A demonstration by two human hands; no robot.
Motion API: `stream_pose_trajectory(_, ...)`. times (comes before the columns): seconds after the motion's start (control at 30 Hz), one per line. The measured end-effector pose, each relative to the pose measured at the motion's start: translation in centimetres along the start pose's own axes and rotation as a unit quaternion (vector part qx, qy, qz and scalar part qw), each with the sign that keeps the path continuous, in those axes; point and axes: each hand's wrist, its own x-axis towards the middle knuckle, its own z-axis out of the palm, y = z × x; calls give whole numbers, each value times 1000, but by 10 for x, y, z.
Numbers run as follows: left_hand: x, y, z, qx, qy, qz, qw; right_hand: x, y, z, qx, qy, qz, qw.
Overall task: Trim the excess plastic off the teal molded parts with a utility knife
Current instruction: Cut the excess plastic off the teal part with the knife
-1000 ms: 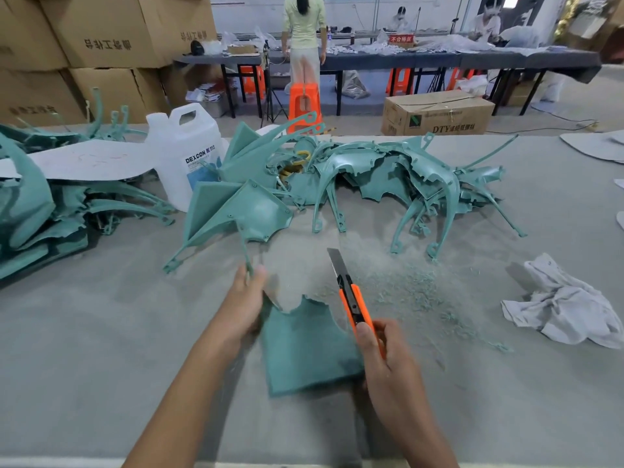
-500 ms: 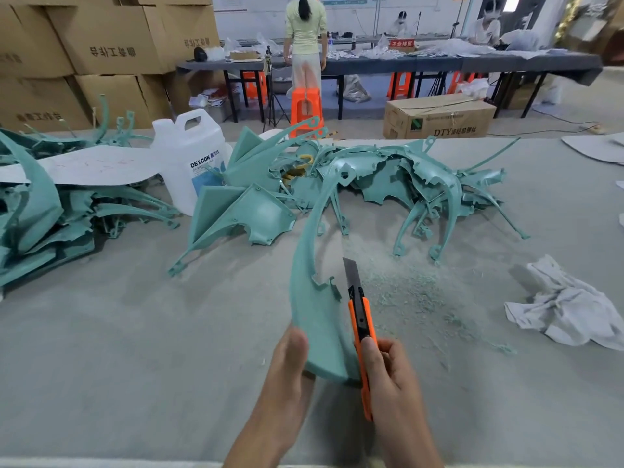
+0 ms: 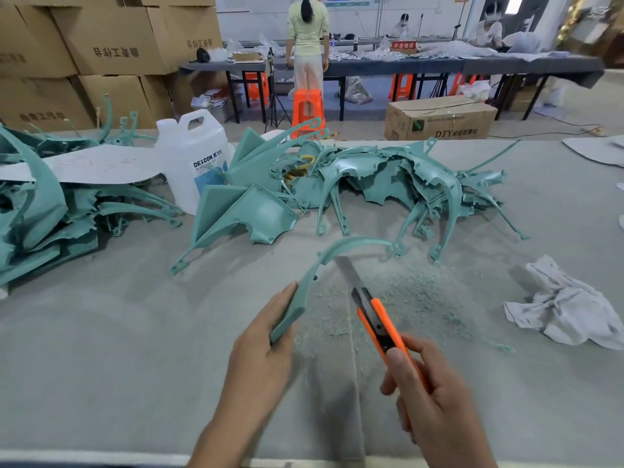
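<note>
Now, working left to right. The left hand (image 3: 260,359) has its fingers wrapped round the lower end of the teal part (image 3: 304,298), a firm hold.

Change: a second ago the part showed me its broad face, low between both hands. Half a second ago it stood on edge, pointing away. At present it is turned again and seen edge-on, its thin arm rising from the hand and curving over to the right, ending in a small eyelet. I read this as offering a fresh edge to the blade: one edge is likely done, and the next pass is set up but not yet cut.

Knife (image 3: 374,319): orange body, blade out, tip just under the inner curve of the arm. Touching or barely off, I cannot tell. It has swung from alongside the part to a slant, leaning up and left. The right hand (image 3: 435,400) is closed round the rear of the handle.

So the part runs up and right from the left hand, held off the table (image 3: 101,349), and lies left of the right hand. Shavings (image 3: 418,288) lie beyond the knife. Behind them the heap of teal parts (image 3: 388,177) waits, so I judge much work remains.
</note>
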Motion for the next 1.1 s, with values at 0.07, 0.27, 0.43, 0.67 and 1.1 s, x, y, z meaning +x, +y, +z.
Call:
stream_pose_trajectory(0.07,1,-3,-3,41,-3,16,999,-2,-8,-6,-52,-26,-37,998)
stream_pose_trajectory(0.27,-4,-6,-12,91,-23,3,996,-2,-29,-18,-130,-95,-74,984)
stream_pose_trajectory(0.43,-10,4,-20,133,-2,22,991,6,-43,-27,-166,-107,-91,976)
stream_pose_trajectory(0.67,-30,22,-33,169,9,90,981,49,-31,-35,-240,8,-85,967)
stream_pose_trajectory(1.1,-31,22,-42,171,38,84,981,32,-18,-32,-155,96,-51,982)
